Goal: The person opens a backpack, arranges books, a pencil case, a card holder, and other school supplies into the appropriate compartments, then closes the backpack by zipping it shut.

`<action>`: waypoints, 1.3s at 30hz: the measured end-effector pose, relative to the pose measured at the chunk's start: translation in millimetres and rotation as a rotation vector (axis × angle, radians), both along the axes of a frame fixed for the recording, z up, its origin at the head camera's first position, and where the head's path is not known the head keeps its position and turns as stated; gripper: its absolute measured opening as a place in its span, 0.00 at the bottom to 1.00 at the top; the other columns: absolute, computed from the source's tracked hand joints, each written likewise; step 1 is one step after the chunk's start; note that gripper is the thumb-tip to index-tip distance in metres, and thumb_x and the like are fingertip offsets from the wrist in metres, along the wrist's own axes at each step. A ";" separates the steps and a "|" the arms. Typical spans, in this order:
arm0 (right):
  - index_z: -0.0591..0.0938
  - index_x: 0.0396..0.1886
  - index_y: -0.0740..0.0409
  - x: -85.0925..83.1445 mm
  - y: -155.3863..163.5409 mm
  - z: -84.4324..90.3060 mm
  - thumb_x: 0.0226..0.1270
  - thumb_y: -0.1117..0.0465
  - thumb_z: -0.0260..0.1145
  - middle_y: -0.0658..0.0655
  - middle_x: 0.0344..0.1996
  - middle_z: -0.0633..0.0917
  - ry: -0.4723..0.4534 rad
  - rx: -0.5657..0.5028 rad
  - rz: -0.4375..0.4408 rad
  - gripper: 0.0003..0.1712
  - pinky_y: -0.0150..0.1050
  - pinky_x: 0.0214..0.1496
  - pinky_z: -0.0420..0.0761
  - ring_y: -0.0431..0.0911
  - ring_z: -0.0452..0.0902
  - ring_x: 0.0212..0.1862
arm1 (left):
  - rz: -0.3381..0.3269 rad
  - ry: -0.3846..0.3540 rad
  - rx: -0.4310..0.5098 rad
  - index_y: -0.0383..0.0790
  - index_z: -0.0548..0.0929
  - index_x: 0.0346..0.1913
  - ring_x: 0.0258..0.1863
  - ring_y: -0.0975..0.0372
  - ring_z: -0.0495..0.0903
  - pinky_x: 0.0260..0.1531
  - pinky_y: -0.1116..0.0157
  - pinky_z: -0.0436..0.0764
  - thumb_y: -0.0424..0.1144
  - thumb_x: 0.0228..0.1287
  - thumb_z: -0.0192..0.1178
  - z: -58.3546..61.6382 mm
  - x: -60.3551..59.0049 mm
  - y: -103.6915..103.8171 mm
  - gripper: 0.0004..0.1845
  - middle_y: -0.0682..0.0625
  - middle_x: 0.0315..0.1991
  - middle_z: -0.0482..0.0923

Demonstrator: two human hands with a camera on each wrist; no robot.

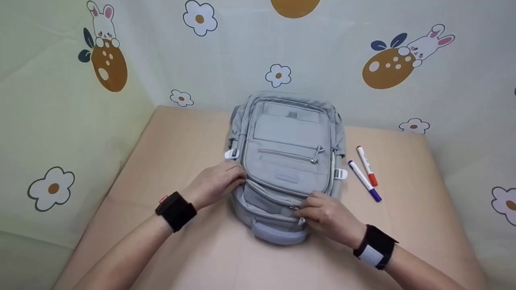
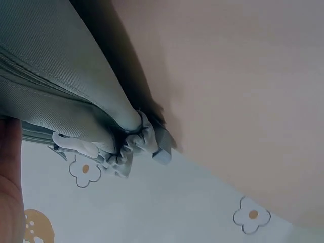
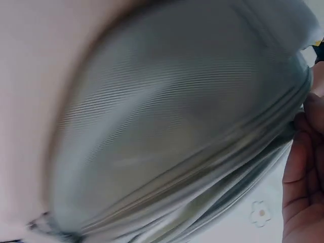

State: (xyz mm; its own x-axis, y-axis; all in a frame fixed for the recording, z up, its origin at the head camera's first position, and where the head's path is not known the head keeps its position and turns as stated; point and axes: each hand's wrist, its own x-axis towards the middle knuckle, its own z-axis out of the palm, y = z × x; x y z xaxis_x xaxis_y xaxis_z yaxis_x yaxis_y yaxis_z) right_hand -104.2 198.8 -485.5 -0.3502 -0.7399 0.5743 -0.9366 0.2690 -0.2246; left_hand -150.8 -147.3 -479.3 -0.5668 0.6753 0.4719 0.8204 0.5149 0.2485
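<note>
A grey-blue backpack (image 1: pixel 288 165) lies front side up, its padded top handle (image 1: pixel 280 235) toward me. Near that handle, the zipped top compartment gapes a little along its zipper (image 1: pixel 274 196). My left hand (image 1: pixel 217 182) pinches the fabric edge at the left end of this opening. At the right end, the fingers of my right hand (image 1: pixel 332 217) are curled on the zipper pull; they partly cover it. The right wrist view has the bag's side (image 3: pixel 172 101) close up, with my right fingers (image 3: pixel 298 167) at the seam. My left hand is mostly cut off in the left wrist view.
Two markers, one red-capped (image 1: pixel 367 166) and one purple-capped (image 1: pixel 365 181), lie right of the bag on the beige tabletop (image 1: pixel 169 149). White buckles (image 1: pixel 231 154) sit on the bag's sides. A patterned cloth (image 1: pixel 238 52) stands behind the table.
</note>
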 end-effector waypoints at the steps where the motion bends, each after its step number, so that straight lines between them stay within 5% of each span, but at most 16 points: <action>1: 0.91 0.40 0.56 0.2 2.6 -1.1 0.46 0.76 0.76 0.48 0.37 0.87 -0.002 -0.010 -0.006 0.19 0.31 0.41 0.79 0.43 0.79 0.39 | 0.001 0.007 -0.001 0.42 0.82 0.48 0.47 0.60 0.81 0.49 0.63 0.82 0.34 0.70 0.65 0.3 0.3 -1.2 0.07 0.52 0.45 0.81; 14: 0.88 0.42 0.51 8.6 8.5 -9.6 0.53 0.77 0.70 0.43 0.37 0.87 -0.265 -0.058 -0.136 0.20 0.30 0.43 0.78 0.39 0.80 0.40 | -0.051 0.130 -0.054 0.41 0.83 0.47 0.46 0.58 0.81 0.46 0.63 0.82 0.30 0.67 0.65 -3.6 8.6 3.1 0.08 0.51 0.45 0.81; 22: 0.86 0.38 0.49 10.5 6.6 -11.9 0.51 0.74 0.71 0.40 0.34 0.84 -0.320 -0.039 -0.206 0.18 0.31 0.37 0.77 0.37 0.77 0.37 | -0.095 0.284 -0.079 0.41 0.86 0.46 0.40 0.60 0.81 0.40 0.65 0.81 0.35 0.68 0.64 -1.2 25.3 39.7 0.07 0.52 0.41 0.82; 26: 0.85 0.38 0.48 11.0 5.4 -11.1 0.51 0.73 0.71 0.39 0.34 0.82 -0.363 -0.022 -0.228 0.18 0.31 0.36 0.77 0.36 0.75 0.37 | -0.059 0.343 -0.204 0.45 0.87 0.44 0.37 0.62 0.78 0.36 0.67 0.78 0.41 0.71 0.63 -2.6 32.2 60.1 0.06 0.55 0.39 0.80; 31: 0.84 0.38 0.48 12.0 5.1 -10.8 0.51 0.73 0.71 0.39 0.34 0.82 -0.419 -0.024 -0.222 0.18 0.31 0.34 0.77 0.36 0.75 0.36 | 0.017 0.345 -0.354 0.50 0.85 0.36 0.34 0.62 0.72 0.33 0.67 0.72 0.41 0.68 0.64 -4.7 35.9 72.9 0.02 0.57 0.34 0.77; 39: 0.84 0.36 0.42 14.0 5.6 -8.5 0.62 0.54 0.78 0.37 0.33 0.81 -0.524 -0.030 -0.263 0.09 0.32 0.34 0.77 0.36 0.75 0.34 | 0.040 0.315 -0.336 0.49 0.82 0.30 0.31 0.62 0.72 0.30 0.67 0.70 0.37 0.60 0.68 -6.3 35.7 75.9 0.05 0.57 0.31 0.76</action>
State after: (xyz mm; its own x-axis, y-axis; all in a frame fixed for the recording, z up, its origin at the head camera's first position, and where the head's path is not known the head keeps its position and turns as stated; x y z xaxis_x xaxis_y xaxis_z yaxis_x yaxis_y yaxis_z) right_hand -90.2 204.4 -494.0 -0.7627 -0.5759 0.2943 -0.6013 0.4636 -0.6508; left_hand -115.1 -71.3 -485.6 -0.4593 0.8010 0.3840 0.8071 0.5569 -0.1963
